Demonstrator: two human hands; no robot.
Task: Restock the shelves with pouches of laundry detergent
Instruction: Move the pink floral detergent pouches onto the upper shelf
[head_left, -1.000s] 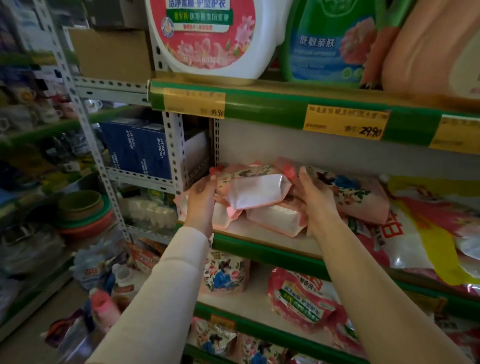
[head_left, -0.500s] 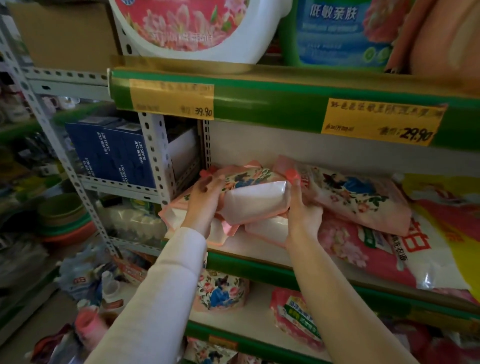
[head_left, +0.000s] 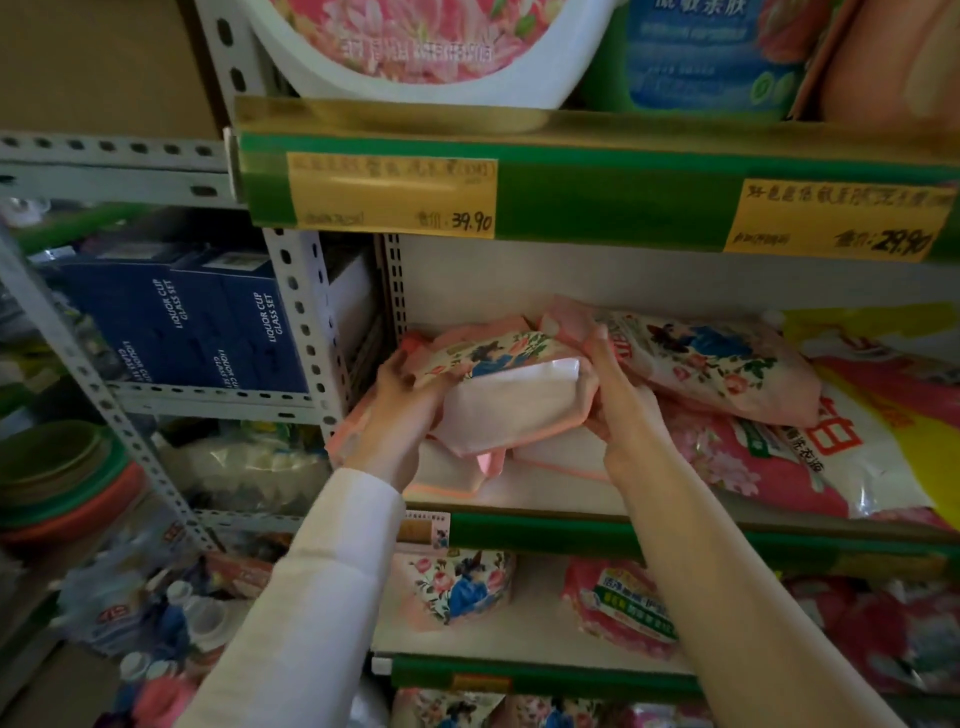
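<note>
A pink floral detergent pouch lies bottom-out on a small pile of similar pouches on the middle shelf. My left hand grips its left end, and my right hand grips its right end. Two more pink pouches lie under it on the shelf board. Another floral pouch leans to the right, on top of a large pink and yellow bag.
The shelf above carries a white jug and a green bottle, with yellow price tags on its green edge. Below are more floral pouches. To the left stand blue glass-set boxes and stacked bowls.
Both hands have pushed the top pouch further back and to the right onto the pile. My view has moved closer to the shelf.
</note>
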